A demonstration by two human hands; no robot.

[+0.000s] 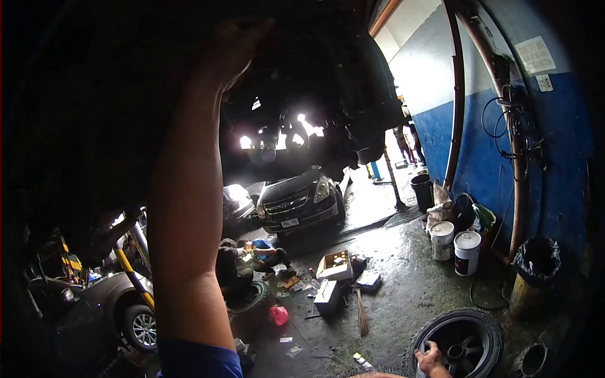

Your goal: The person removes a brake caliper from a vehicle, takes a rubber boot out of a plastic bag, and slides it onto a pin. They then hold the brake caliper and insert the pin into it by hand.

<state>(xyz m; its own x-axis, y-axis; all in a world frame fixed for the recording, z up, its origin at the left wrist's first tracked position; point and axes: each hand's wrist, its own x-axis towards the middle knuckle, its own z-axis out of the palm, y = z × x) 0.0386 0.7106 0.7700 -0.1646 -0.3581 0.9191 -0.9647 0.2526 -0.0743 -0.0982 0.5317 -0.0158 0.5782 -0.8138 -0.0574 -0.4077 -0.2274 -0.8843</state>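
Note:
My left hand (242,47) is raised overhead into deep shadow at the dark underside of a lifted vehicle (321,69). Its fingers curl at the top, and what they grip is lost in the dark. A blue sleeve (198,359) ends below that elbow. Low at the right, my right hand (432,360) is closed, with its thumb side up; what it holds is hidden. Behind it in this view lies a wheel with a black tyre (488,327) on the floor, which the hand overlaps.
Two people (261,252) crouch beside a tyre (249,299). Nearby are an open carton (335,267), a white box (326,296), a broom (362,315) and a red bag (278,315). Buckets (467,252) and a bin (537,261) line the blue wall. Cars (296,205) stand behind; the floor looks wet.

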